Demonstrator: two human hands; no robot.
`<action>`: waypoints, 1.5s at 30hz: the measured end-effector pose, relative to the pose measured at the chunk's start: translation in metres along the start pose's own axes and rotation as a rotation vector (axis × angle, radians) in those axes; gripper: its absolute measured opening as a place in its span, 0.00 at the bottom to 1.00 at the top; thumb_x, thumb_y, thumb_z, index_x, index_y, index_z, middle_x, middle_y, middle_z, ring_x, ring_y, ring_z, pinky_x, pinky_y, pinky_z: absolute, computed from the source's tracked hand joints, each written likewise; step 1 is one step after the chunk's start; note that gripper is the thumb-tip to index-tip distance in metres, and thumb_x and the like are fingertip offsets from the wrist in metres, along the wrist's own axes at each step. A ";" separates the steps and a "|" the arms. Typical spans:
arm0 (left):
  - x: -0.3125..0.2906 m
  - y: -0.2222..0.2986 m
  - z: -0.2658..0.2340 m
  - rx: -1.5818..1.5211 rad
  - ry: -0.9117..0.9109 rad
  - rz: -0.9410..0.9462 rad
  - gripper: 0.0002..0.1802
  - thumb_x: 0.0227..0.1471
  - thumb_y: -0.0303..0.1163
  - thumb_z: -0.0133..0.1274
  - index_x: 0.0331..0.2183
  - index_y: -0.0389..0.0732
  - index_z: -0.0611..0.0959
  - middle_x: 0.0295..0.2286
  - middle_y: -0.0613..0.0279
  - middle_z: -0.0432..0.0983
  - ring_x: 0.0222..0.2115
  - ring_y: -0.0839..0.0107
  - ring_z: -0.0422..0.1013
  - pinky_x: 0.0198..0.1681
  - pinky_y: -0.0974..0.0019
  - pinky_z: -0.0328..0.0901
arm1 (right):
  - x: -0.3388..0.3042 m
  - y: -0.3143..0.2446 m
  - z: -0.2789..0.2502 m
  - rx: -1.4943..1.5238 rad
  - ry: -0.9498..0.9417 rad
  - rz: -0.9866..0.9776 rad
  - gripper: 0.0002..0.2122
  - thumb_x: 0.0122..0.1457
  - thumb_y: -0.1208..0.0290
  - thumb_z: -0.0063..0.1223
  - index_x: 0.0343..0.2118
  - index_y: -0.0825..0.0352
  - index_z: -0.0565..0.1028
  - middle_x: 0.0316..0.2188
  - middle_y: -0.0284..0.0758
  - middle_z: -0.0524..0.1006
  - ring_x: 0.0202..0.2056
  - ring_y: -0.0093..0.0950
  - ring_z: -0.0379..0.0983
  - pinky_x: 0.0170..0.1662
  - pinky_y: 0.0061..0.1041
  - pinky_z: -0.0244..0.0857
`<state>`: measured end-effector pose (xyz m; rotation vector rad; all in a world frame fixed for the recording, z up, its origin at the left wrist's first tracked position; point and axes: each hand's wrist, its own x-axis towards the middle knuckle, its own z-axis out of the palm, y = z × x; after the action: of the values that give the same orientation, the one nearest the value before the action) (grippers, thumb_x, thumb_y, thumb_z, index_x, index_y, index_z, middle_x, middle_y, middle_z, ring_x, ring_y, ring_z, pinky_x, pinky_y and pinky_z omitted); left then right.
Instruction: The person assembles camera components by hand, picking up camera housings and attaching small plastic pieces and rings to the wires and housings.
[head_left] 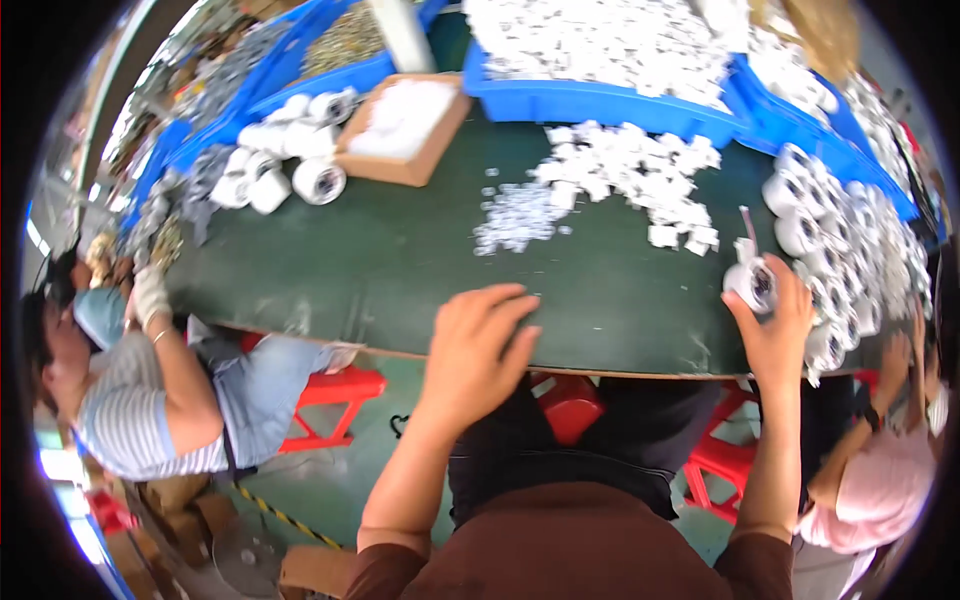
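Note:
My right hand [787, 322] grips a white round plastic housing [741, 284] between thumb and fingers at the right of the table. The housing has a dark-centred end, and a thin pinkish piece sticks up behind it. Over the front edge of the table hovers my left hand [478, 345], its fingers apart and nothing in them. Beyond the left hand lies a heap of small translucent pieces [520, 217]. A pile of white plastic blocks [630, 170] spreads behind and to the right of that heap.
Many similar white housings [835, 240] are stacked at the right. A blue bin [600, 100] full of small white parts stands at the back. Left of it are a cardboard box [425, 165] and more white cylinders [268, 190]. Co-workers [150, 400] sit on both sides.

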<state>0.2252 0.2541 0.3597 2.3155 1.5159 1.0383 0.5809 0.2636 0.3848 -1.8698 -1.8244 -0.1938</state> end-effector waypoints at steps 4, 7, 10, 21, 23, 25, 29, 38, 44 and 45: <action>-0.001 0.009 0.002 0.028 0.005 0.002 0.15 0.49 0.28 0.63 0.41 0.43 0.84 0.43 0.64 0.79 0.45 0.58 0.72 0.50 0.57 0.64 | -0.008 -0.028 0.006 0.723 -0.093 0.102 0.30 0.51 0.79 0.64 0.58 0.67 0.66 0.52 0.36 0.70 0.55 0.29 0.67 0.60 0.30 0.60; 0.003 0.020 0.006 -0.148 -0.058 -0.031 0.20 0.51 0.30 0.63 0.47 0.41 0.82 0.47 0.58 0.77 0.49 0.55 0.71 0.54 0.56 0.63 | -0.022 -0.073 0.023 1.045 -0.282 0.047 0.32 0.49 0.83 0.64 0.59 0.66 0.63 0.55 0.36 0.68 0.58 0.28 0.66 0.62 0.31 0.59; 0.012 0.042 0.015 -0.472 -0.088 -0.091 0.35 0.56 0.31 0.58 0.61 0.33 0.65 0.58 0.45 0.65 0.60 0.48 0.60 0.64 0.53 0.55 | -0.029 -0.117 0.051 1.175 -0.266 0.017 0.32 0.51 0.80 0.68 0.58 0.67 0.64 0.56 0.41 0.70 0.57 0.32 0.70 0.59 0.31 0.65; 0.028 0.038 0.035 -0.327 0.124 -0.088 0.24 0.50 0.26 0.53 0.51 0.35 0.74 0.51 0.48 0.70 0.50 0.50 0.65 0.55 0.53 0.60 | -0.025 -0.119 0.057 1.179 -0.367 -0.160 0.27 0.56 0.82 0.57 0.60 0.68 0.65 0.54 0.43 0.73 0.56 0.36 0.72 0.57 0.33 0.66; 0.033 0.040 0.038 -0.309 0.121 -0.054 0.24 0.47 0.26 0.54 0.49 0.36 0.75 0.50 0.47 0.70 0.49 0.49 0.66 0.54 0.53 0.62 | -0.023 -0.113 0.059 1.469 -0.389 -0.033 0.24 0.60 0.83 0.54 0.60 0.67 0.67 0.55 0.37 0.70 0.54 0.27 0.68 0.59 0.27 0.62; 0.037 0.047 0.036 -0.274 0.106 -0.047 0.23 0.47 0.26 0.55 0.48 0.36 0.75 0.48 0.48 0.70 0.48 0.47 0.67 0.52 0.53 0.63 | -0.025 -0.105 0.057 1.550 -0.418 0.116 0.22 0.60 0.81 0.57 0.58 0.66 0.70 0.54 0.35 0.70 0.50 0.22 0.67 0.56 0.23 0.61; 0.048 0.062 0.046 -0.212 -0.017 -0.010 0.20 0.46 0.28 0.59 0.43 0.37 0.78 0.44 0.50 0.73 0.43 0.49 0.69 0.46 0.54 0.67 | -0.026 -0.108 0.055 1.839 -0.296 0.206 0.11 0.64 0.81 0.54 0.49 0.67 0.75 0.43 0.30 0.74 0.42 0.18 0.69 0.49 0.20 0.64; 0.060 0.066 0.052 -0.167 0.005 0.050 0.11 0.44 0.24 0.58 0.35 0.36 0.80 0.36 0.53 0.76 0.36 0.53 0.72 0.40 0.57 0.67 | -0.018 -0.091 0.057 2.080 -0.389 0.423 0.05 0.67 0.76 0.52 0.43 0.67 0.73 0.39 0.33 0.76 0.41 0.21 0.73 0.47 0.25 0.69; 0.061 0.068 0.051 -0.146 -0.017 0.040 0.10 0.46 0.24 0.56 0.35 0.36 0.81 0.37 0.51 0.77 0.37 0.53 0.73 0.41 0.57 0.68 | -0.018 -0.094 0.059 2.111 -0.384 0.449 0.04 0.66 0.81 0.50 0.41 0.67 0.72 0.39 0.32 0.74 0.41 0.20 0.72 0.46 0.24 0.70; 0.061 0.068 0.051 -0.146 -0.008 0.025 0.09 0.46 0.23 0.56 0.34 0.36 0.81 0.37 0.51 0.77 0.36 0.53 0.73 0.41 0.57 0.68 | -0.018 -0.095 0.058 2.114 -0.381 0.450 0.04 0.66 0.81 0.50 0.41 0.67 0.72 0.39 0.32 0.74 0.41 0.20 0.72 0.46 0.24 0.70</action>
<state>0.3220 0.2858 0.3833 2.2415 1.3624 1.1059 0.4735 0.2704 0.3518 -0.5222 -0.6488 1.6058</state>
